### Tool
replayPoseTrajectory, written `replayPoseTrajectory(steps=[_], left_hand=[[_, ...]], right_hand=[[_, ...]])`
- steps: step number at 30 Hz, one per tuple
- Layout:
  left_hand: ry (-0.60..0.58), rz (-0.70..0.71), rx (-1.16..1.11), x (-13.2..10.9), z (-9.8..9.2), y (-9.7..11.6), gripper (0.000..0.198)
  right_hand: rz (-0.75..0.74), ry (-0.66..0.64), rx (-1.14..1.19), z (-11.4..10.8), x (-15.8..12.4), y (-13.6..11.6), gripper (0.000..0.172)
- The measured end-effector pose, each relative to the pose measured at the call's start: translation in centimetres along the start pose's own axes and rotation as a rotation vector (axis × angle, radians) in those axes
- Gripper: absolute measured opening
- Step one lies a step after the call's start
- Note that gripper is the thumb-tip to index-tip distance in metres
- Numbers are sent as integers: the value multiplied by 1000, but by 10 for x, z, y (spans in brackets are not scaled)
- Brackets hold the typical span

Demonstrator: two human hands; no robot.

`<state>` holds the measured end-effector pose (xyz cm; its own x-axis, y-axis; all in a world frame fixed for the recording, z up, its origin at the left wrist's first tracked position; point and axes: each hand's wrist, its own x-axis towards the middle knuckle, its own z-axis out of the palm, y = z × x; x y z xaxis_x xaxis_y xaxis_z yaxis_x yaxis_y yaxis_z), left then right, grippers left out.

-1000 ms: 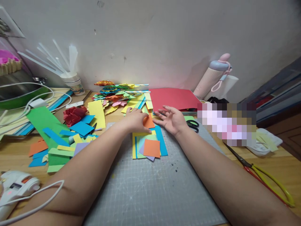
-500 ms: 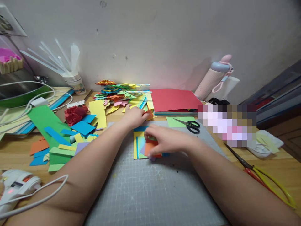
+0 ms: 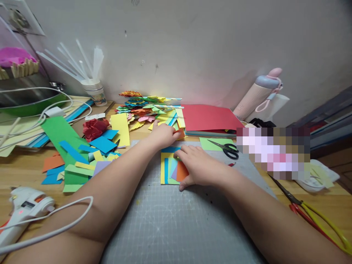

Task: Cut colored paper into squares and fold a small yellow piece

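Observation:
My left hand (image 3: 162, 135) is closed in a pinch on a small orange paper piece (image 3: 180, 134) at the far edge of the grey cutting mat (image 3: 176, 220). My right hand (image 3: 196, 167) lies palm down on a stack of coloured paper squares (image 3: 171, 168) on the mat, fingers curled over the orange square on top (image 3: 181, 171), thumb at the stack's near edge. Yellow, blue, green and lilac sheets show under it.
Black scissors (image 3: 227, 148) lie on a green sheet right of the hands. A red paper pad (image 3: 209, 117) and folded paper pieces (image 3: 145, 108) sit behind. Paper scraps (image 3: 79, 154), a glue gun (image 3: 26, 207) with cord lie left. Yellow-handled shears (image 3: 316, 216) lie right.
My right hand came from beside the left hand down onto the paper stack and now covers its right part. The left hand shifted slightly back with the orange piece.

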<state>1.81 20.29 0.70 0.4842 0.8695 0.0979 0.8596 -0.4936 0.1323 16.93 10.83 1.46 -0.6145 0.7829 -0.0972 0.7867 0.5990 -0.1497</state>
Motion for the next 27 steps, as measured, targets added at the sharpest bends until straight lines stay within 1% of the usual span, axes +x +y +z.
replayPoseTrajectory(steps=[3,8,12,18,22,25,26,27], left_hand=[[0,8,-2,0,0,0,46],[-13,12,-7,-1,-2,0,46],[-18,9,-14,-1,-4,1,46],[-29,-14,-32,0,-4,2,46],[-35,-61,-72,1,-6,-1,43],[-27,-124,-120,0,-10,-6,44],[-20,-144,-135,0,-11,-9,45],[-12,-159,-147,0,-12,-11,46]], right_hand=[[21,-25,-11,-2,-1,1,72],[34,-63,-28,-9,-4,-4,66],[31,-71,-22,-11,-5,-8,68],[57,-65,-11,-8,-3,-7,75],[32,-62,28,-5,-3,-5,69],[-14,-26,60,-4,0,-1,68],[-16,9,94,-4,2,1,64],[2,59,136,-3,5,5,55]])
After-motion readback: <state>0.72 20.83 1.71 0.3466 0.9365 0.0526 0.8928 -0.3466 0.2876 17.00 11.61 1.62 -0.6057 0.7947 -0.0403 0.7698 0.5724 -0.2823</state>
